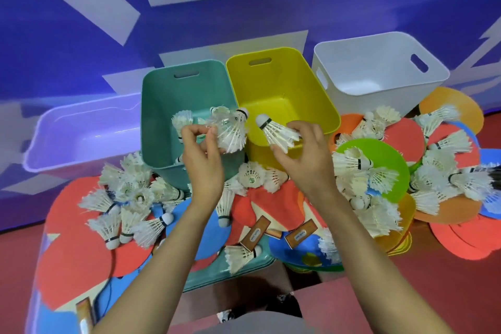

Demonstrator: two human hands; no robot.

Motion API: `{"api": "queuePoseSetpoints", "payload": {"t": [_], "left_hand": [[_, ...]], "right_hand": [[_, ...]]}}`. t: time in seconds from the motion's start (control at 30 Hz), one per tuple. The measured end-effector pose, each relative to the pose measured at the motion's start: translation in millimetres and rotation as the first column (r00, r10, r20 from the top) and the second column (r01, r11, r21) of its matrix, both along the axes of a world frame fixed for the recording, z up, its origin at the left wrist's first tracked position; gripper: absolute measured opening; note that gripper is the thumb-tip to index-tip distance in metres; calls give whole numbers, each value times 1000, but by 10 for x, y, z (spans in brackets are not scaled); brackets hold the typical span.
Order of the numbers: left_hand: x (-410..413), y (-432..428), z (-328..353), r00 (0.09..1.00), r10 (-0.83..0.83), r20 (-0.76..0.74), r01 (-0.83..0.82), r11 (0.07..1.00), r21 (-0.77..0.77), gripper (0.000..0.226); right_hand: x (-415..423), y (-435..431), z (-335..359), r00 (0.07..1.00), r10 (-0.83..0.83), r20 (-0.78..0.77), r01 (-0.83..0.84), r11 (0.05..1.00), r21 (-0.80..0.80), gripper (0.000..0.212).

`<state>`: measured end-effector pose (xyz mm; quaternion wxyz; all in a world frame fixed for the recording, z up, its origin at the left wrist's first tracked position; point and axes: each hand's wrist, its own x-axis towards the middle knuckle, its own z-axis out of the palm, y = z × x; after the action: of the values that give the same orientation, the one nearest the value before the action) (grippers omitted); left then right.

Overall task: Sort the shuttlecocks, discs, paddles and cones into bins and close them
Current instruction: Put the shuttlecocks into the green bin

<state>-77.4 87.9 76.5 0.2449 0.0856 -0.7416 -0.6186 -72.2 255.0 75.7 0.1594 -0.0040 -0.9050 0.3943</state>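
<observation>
My left hand (202, 156) grips a bunch of white shuttlecocks (229, 127) over the near rim of the teal bin (162, 106). My right hand (303, 154) pinches one white shuttlecock (276, 131) by its feathers over the front wall of the yellow bin (320, 95). The yellow bin's floor shows bare. Several shuttlecocks (124, 206) lie in loose heaps at left, centre and right on flat red, blue, orange and green discs (390, 160). Paddles with wooden handles (254, 233) lie near centre front.
A purple bin (81, 133) lies at far left and a white bin (379, 68) stands at far right. A teal lid (211, 276) lies under the pile at front. Blue wall with pale panels behind. Red floor around.
</observation>
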Motion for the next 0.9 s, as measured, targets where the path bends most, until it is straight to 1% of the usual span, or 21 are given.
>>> {"api": "queuePoseSetpoints", "payload": {"t": [0.03, 0.1, 0.2, 0.27, 0.33, 0.37, 0.4, 0.47, 0.53, 0.63, 0.7, 0.77, 0.8, 0.9], "left_hand": [[-71, -93, 14, 1000, 19, 3, -19, 1000, -1, 15], [-230, -307, 0, 998, 36, 45, -33, 997, -69, 12], [-512, -661, -79, 974, 53, 223, 4, 969, -246, 12], [-712, -855, -138, 938, 117, 326, 24, 918, -397, 15], [-901, -967, -168, 901, 178, 396, 67, 845, -531, 7], [-992, -993, -178, 880, 197, 433, 99, 814, -573, 7], [-1087, -1008, -197, 859, 207, 468, 133, 793, -595, 13], [-1258, -1011, -229, 825, 202, 528, 196, 773, -603, 23], [-1421, -1020, -312, 791, 177, 585, 273, 755, -597, 28], [-1590, -1062, -445, 693, 142, 707, 440, 694, -570, 30], [-1629, -1118, -492, 644, 126, 755, 504, 673, -542, 27], [-1634, -1186, -517, 617, 117, 778, 538, 659, -526, 24], [-1624, -1217, -520, 609, 117, 785, 547, 654, -522, 22], [-1575, -1280, -526, 617, 108, 780, 548, 652, -524, 23]], "right_hand": [[-94, -95, 25, 1000, 22, -12, -22, 999, 29, 43], [-292, -288, 62, 998, 65, -16, -63, 993, 102, 43], [-612, -574, 72, 995, 95, 38, -101, 969, 223, 45], [-822, -743, 52, 990, 105, 92, -127, 951, 281, 46], [-1018, -890, 13, 981, 115, 159, -161, 934, 318, 47], [-1107, -957, -13, 975, 118, 189, -177, 924, 338, 47], [-1189, -1019, -41, 970, 120, 213, -192, 913, 361, 48], [-1337, -1124, -96, 965, 115, 238, -207, 888, 410, 49], [-1466, -1204, -144, 962, 107, 253, -215, 864, 455, 50], [-1654, -1311, -199, 965, 108, 240, -224, 815, 534, 50], [-1776, -1412, -226, 969, 148, 197, -240, 752, 614, 49], [-1902, -1548, -259, 962, 195, 189, -271, 706, 654, 48], [-1963, -1621, -282, 956, 205, 208, -292, 700, 652, 49], [-2160, -1805, -403, 934, 192, 300, -342, 720, 604, 54]]}}
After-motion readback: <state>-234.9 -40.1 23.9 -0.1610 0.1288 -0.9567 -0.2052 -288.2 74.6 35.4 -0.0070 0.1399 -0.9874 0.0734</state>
